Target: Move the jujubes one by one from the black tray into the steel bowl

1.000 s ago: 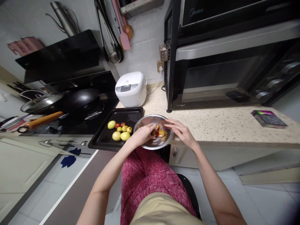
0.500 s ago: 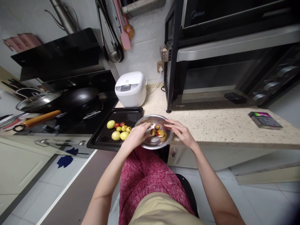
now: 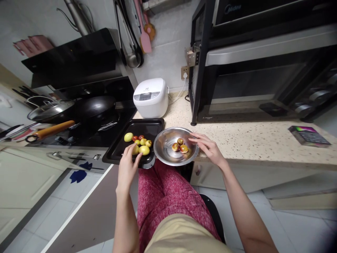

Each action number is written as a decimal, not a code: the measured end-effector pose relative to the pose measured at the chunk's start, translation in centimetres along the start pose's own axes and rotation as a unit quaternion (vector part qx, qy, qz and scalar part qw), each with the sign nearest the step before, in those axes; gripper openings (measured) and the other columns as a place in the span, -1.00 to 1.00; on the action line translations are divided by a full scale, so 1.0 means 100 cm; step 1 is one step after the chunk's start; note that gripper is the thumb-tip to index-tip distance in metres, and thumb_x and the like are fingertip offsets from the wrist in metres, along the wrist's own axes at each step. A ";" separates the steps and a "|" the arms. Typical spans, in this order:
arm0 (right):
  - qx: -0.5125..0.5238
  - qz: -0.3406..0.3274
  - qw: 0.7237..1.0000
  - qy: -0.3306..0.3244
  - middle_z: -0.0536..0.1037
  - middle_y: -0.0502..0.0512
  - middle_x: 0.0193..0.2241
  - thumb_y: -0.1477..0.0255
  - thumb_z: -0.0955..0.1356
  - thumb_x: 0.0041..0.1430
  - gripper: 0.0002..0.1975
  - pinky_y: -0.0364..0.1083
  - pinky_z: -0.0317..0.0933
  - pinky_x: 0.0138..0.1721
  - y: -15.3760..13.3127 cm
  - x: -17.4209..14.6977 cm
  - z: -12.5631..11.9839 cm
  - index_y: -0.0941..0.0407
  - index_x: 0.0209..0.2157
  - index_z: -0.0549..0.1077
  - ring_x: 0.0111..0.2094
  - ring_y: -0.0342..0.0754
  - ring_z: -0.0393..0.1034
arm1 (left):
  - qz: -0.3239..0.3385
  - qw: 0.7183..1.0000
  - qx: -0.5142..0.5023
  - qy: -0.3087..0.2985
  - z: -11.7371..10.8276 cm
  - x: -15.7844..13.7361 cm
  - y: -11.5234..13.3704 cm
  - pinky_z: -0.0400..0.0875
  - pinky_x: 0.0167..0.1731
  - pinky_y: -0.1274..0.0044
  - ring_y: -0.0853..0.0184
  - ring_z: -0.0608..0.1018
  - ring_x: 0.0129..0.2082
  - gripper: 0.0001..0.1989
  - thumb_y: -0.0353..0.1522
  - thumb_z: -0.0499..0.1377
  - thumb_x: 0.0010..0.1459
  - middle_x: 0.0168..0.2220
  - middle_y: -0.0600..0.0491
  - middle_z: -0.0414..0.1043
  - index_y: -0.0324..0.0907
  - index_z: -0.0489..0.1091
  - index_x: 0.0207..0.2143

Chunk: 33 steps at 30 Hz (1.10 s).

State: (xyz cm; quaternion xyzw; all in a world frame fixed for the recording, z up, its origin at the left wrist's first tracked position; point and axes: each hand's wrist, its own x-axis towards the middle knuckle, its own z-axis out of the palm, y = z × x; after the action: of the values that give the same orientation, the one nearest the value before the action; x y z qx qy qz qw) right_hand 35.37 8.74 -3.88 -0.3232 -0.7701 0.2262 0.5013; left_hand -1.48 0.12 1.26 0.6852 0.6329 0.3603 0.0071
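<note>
A black baking tray (image 3: 159,123) holds several yellow-green fruits (image 3: 144,150) and two small red ones (image 3: 135,138). My left hand (image 3: 126,168) reaches over its front edge, thumb and fingers apart around a yellow fruit (image 3: 135,150) that they partly cover; a firm grip does not show. To the right, a shiny metal bowl (image 3: 164,147) contains three brown-and-yellow mottled fruits (image 3: 184,149), lying together. My right hand (image 3: 210,149) is at the bowl's right rim, fingers stretched out and touching it, with nothing held.
Behind the tray stands a white rice cooker (image 3: 151,98). A stove with a black wok (image 3: 94,105) is at left, its neighbour's wooden handle (image 3: 55,130) pointing this way. An oven (image 3: 247,84) and a small dark box (image 3: 308,136) occupy the right counter.
My left hand has moved left from above the bowl to the fruits on the tray. My right hand stays at the bowl's rim. The view has shifted slightly.
</note>
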 end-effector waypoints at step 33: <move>-0.368 -0.083 0.888 -0.264 0.45 0.32 0.24 0.58 0.22 0.40 -0.56 0.12 0.23 0.27 -0.124 0.102 0.126 0.19 0.25 0.41 0.29 0.11 0.31 | 0.023 0.996 -0.037 -0.081 -0.029 -0.053 -0.022 -0.03 0.45 0.02 0.07 0.16 0.49 -0.51 -0.21 0.15 0.41 0.37 -0.10 0.29 -0.01 0.24 0.34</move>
State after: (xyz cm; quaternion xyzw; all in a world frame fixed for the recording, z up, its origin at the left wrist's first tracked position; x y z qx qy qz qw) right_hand 17.46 7.30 5.85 -0.3475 -0.9261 -0.0394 0.1415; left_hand -4.53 -5.35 -0.20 0.7262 0.6005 0.3263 0.0754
